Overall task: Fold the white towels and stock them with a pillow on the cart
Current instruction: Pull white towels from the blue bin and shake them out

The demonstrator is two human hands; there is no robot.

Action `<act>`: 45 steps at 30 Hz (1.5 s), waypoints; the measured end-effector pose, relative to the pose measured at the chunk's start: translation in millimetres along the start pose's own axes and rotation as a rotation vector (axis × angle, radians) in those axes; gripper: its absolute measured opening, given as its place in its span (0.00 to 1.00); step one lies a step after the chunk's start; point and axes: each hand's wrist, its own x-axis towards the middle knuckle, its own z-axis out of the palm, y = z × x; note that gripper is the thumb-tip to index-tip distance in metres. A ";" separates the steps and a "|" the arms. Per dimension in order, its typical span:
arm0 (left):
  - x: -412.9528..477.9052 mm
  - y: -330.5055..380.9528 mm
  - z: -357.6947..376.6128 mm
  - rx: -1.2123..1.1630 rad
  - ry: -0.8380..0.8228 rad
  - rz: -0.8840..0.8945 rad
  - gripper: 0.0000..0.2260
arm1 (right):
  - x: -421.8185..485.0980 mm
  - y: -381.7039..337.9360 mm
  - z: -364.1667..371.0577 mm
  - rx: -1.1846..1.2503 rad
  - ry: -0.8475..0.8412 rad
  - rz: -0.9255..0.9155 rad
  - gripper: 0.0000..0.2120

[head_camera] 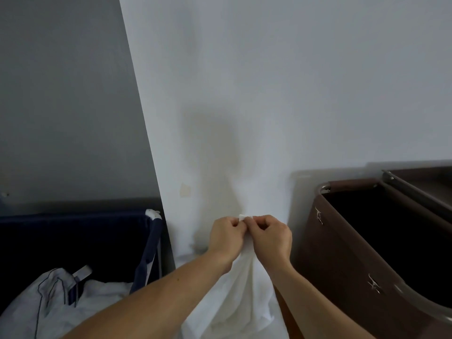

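Observation:
A white towel (241,297) hangs down in front of me from both hands, held up against a white wall. My left hand (226,237) pinches one top corner and my right hand (272,238) pinches the top edge right beside it; the two hands almost touch. A small tip of the towel pokes out above my left fingers. The towel's lower part runs out of the frame's bottom edge. No pillow shows.
A brown fabric cart bin (347,253) with a metal rim stands at the right, its inside dark. At the left is a dark blue hamper (151,248) with crumpled white linen (73,297) in it. A white wall (269,94) fills the view ahead.

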 end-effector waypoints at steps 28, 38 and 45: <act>29.7 154.5 -100.5 -0.521 0.069 0.466 0.13 | 63.9 -26.5 -45.0 -0.144 -0.246 -0.412 0.34; 72.7 129.7 -126.3 -0.525 0.331 0.163 0.13 | 84.2 -22.8 -66.3 -0.362 -0.047 -0.565 0.16; 69.7 74.9 -117.9 -0.092 0.306 0.194 0.13 | 64.4 57.3 -81.5 -0.810 -0.639 -0.491 0.13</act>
